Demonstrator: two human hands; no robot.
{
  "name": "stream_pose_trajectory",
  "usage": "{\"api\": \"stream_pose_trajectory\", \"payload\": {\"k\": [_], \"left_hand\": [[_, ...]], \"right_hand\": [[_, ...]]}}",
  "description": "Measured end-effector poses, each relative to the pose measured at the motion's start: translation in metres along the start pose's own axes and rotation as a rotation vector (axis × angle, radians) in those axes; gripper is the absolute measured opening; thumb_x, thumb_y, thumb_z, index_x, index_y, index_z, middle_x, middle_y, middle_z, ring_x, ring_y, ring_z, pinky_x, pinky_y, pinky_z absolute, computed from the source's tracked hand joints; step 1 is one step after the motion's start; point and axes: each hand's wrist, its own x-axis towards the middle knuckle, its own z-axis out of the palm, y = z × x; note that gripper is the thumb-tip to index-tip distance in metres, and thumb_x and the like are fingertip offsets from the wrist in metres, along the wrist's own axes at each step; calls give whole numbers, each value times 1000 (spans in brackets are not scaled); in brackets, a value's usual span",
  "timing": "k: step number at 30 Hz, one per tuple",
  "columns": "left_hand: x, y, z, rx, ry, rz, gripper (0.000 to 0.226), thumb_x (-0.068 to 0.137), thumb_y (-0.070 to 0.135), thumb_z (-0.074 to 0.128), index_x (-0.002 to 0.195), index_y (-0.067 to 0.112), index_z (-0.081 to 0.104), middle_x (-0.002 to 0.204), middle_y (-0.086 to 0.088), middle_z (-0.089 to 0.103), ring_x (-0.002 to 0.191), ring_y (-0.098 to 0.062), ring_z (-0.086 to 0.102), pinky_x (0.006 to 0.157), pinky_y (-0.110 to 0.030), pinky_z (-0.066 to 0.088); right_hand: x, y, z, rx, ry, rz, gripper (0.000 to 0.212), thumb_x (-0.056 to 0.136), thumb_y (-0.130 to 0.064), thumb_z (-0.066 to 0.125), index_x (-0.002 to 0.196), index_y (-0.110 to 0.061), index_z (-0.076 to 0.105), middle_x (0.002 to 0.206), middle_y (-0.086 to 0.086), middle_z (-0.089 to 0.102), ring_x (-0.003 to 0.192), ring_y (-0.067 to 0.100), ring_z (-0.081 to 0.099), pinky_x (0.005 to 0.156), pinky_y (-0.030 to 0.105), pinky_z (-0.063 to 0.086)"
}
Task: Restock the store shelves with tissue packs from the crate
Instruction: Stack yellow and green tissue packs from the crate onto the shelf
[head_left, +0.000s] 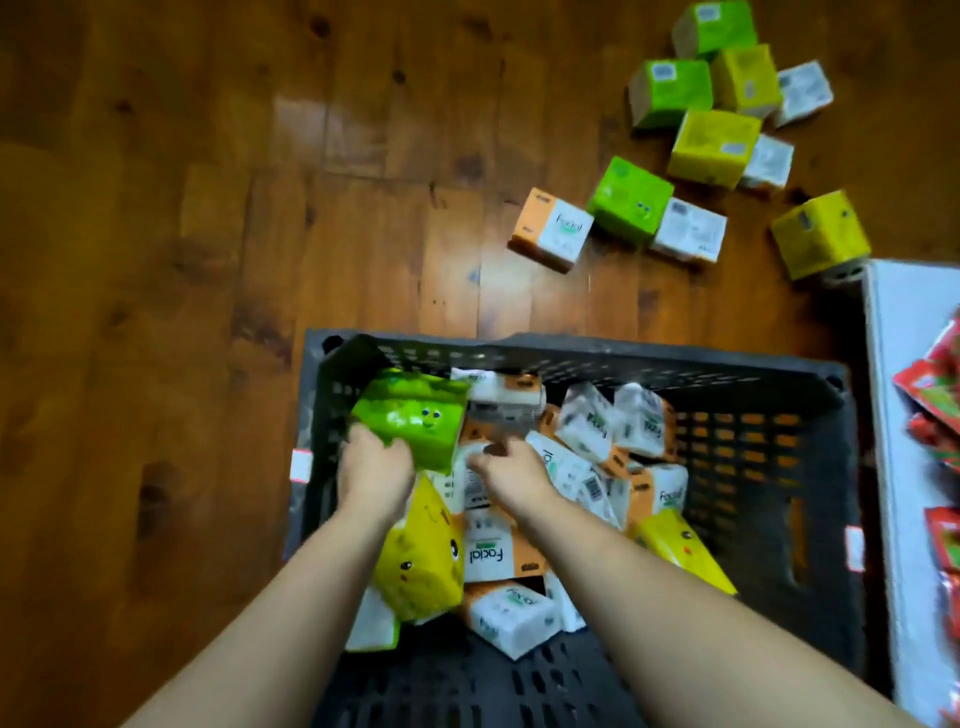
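- Two bare arms are stretched into the crate (571, 353) from the bottom edge of the view.
- The near end of the crate is seen as bare black plastic with slots.
- A yellow pack (421, 561) with a little face is tucked under the left arm, leaning on the pile.
- Many white packs (491, 545) with orange sides are heaped in the middle of the crate, tipped this way and that.
- Another yellow one, the side pack (680, 545), is wedged just right of the right arm, near the right wall.
- The green pack (410, 415) is held by the left hand (374, 467), with the fingers curled round its near edge. The pack is tilted and is found at the far left corner of the crate.
- The right hand (511, 465) is laid on the white packs, just beside the green pack. The fingers are blurred, so it cannot be told if anything is gripped.
- The crate is set on a brown wood floor (208, 208).
- A white shelf (893, 415) is placed just to the right of the crate, and red bags (935, 374) are seen on it.
- A bunch of loose packs (631, 195) are scattered on the floor past the crate, up at the far right. Green, yellow and white ones are mixed there, some touching, some apart.
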Motion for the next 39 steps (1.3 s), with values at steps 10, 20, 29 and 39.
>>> {"api": "stream_pose_trajectory", "payload": {"k": [10, 20, 29, 39], "left_hand": [[7, 2, 20, -38, 79, -69, 57, 82, 1, 47, 138, 3, 36, 145, -25, 28, 130, -41, 35, 107, -38, 30], [-5, -5, 27, 20, 61, 60, 44, 85, 5, 50, 129, 7, 45, 126, -20, 53, 116, -37, 50, 97, -39, 41], [1, -5, 13, -235, -100, -16, 36, 69, 46, 68, 87, 15, 65, 100, -13, 69, 93, -28, 64, 91, -43, 50], [-194, 67, -30, -327, -428, 288, 27, 88, 10, 62, 114, 7, 62, 100, -3, 64, 82, -11, 58, 56, -8, 43]], "right_hand": [[3, -12, 17, 382, -87, 68, 35, 89, -18, 56, 125, -16, 56, 111, 9, 63, 87, 15, 56, 73, 27, 44], [20, -10, 23, 432, 185, 177, 31, 68, -30, 81, 79, -17, 55, 99, 9, 67, 91, 27, 65, 84, 40, 54], [-13, 19, -22, 639, 17, 249, 41, 71, -13, 73, 109, -5, 60, 82, 7, 62, 64, 19, 55, 54, 28, 47], [-203, 19, -135, 747, 53, 20, 6, 92, -24, 52, 96, -23, 56, 99, 2, 61, 83, 16, 58, 69, 31, 42]]}}
